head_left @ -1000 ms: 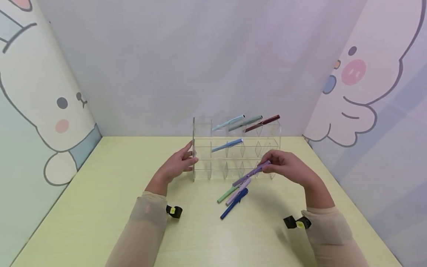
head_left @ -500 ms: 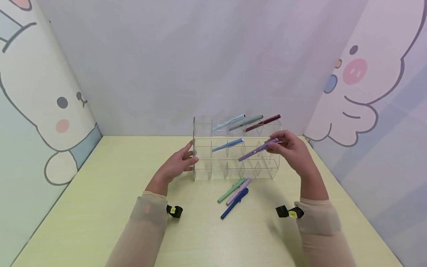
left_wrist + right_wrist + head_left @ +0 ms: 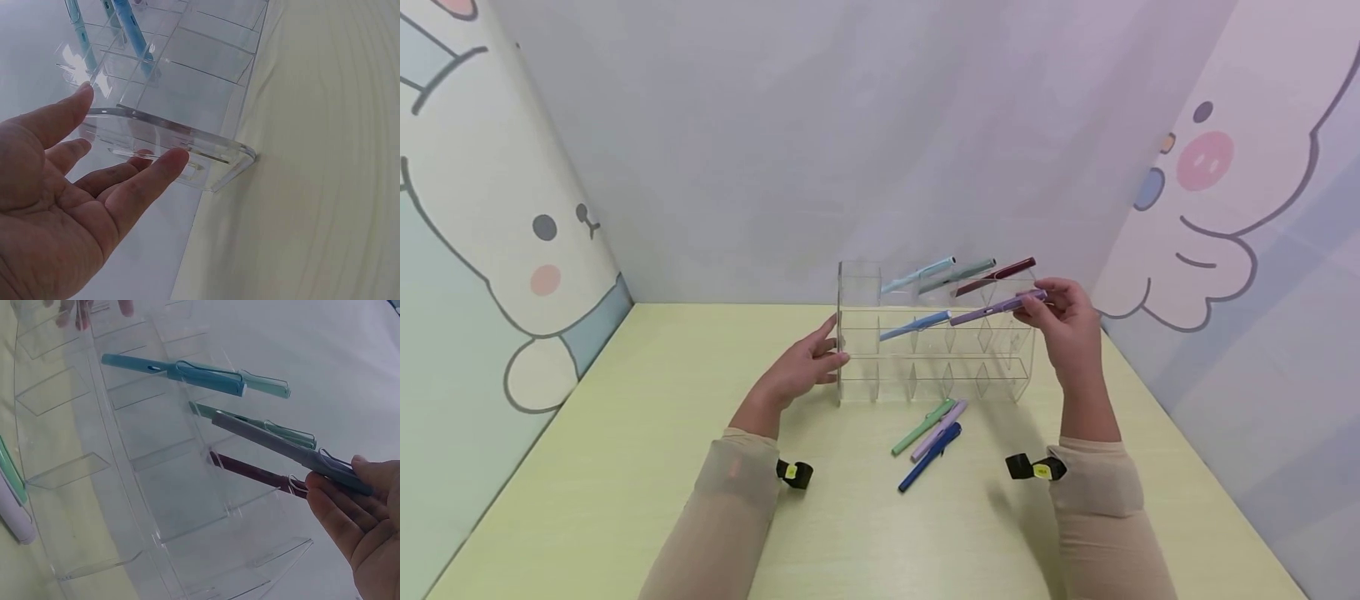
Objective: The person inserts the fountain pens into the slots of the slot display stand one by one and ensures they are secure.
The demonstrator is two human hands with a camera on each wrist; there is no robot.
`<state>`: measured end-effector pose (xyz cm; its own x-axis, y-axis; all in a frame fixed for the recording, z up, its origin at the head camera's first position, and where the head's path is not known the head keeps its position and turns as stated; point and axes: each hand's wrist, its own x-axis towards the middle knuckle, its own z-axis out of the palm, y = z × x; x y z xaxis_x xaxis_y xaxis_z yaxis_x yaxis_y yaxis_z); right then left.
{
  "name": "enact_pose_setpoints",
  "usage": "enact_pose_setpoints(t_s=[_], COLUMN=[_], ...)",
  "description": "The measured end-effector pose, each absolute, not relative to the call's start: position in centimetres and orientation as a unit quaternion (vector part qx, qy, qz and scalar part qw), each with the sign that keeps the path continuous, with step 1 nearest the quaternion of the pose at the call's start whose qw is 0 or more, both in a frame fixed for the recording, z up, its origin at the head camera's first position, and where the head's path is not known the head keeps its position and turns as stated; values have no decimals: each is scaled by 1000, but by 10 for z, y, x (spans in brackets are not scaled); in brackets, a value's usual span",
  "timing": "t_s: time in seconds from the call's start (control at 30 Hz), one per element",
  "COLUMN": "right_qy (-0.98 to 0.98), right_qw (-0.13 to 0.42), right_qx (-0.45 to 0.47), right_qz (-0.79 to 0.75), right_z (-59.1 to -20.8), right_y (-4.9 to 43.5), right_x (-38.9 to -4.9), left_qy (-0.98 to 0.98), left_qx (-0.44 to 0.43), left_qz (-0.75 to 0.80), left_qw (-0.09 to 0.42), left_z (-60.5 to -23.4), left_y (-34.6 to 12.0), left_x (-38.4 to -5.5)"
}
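A clear acrylic pen rack (image 3: pixel 840 287) with three tiers of compartments stands at the table's back. My left hand (image 3: pixel 805 360) touches its left end panel with extended, spread fingers (image 3: pixel 165 165). My right hand (image 3: pixel 1066 329) pinches a purple pen (image 3: pixel 988 312) by its cap end, between thumb and fingers. That pen slants over the middle tier, right of a blue pen (image 3: pixel 917 326) lying there. Along the top tier lean a light blue pen (image 3: pixel 925 272), a grey-green pen (image 3: pixel 966 273) and a dark red pen (image 3: pixel 1000 275).
In front of the rack, a green pen (image 3: pixel 921 428), a lilac pen (image 3: pixel 938 432) and a dark blue pen (image 3: pixel 928 458) lie side by side on the pale table (image 3: pixel 850 533). A grey backdrop (image 3: pixel 850 150) rises behind, with cartoon-printed panels on both sides.
My right hand has lifted the purple pen from beside the loose pens, up and back to the rack's middle tier. The left hand stays at the end panel.
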<state>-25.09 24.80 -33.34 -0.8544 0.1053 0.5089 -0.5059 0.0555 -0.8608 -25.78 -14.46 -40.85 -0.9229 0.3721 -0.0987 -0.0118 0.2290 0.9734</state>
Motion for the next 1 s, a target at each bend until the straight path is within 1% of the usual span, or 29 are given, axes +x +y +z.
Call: enact_pose_setpoints(t_s=[0.2,0.33,0.53,1.0], right_qy=[-699,-731,-775,-787], right_qw=[225,221,200,156], right_qx=[129,124,116,127], right_qz=[667,633,589,583], right_z=[-339,-342,-349,-358], right_y=[244,239,234,225], right_x=[-252,-254,-258,-263], left_qy=[767,768,769,771], left_qx=[120,123,128,123], left_qz=[610,610,608,606], left_qw=[156,154,148,154], left_z=[-409,-410,-410,-411], left_y=[-144,-144,-143,-144], left_x=[-259,-259,-259,-260])
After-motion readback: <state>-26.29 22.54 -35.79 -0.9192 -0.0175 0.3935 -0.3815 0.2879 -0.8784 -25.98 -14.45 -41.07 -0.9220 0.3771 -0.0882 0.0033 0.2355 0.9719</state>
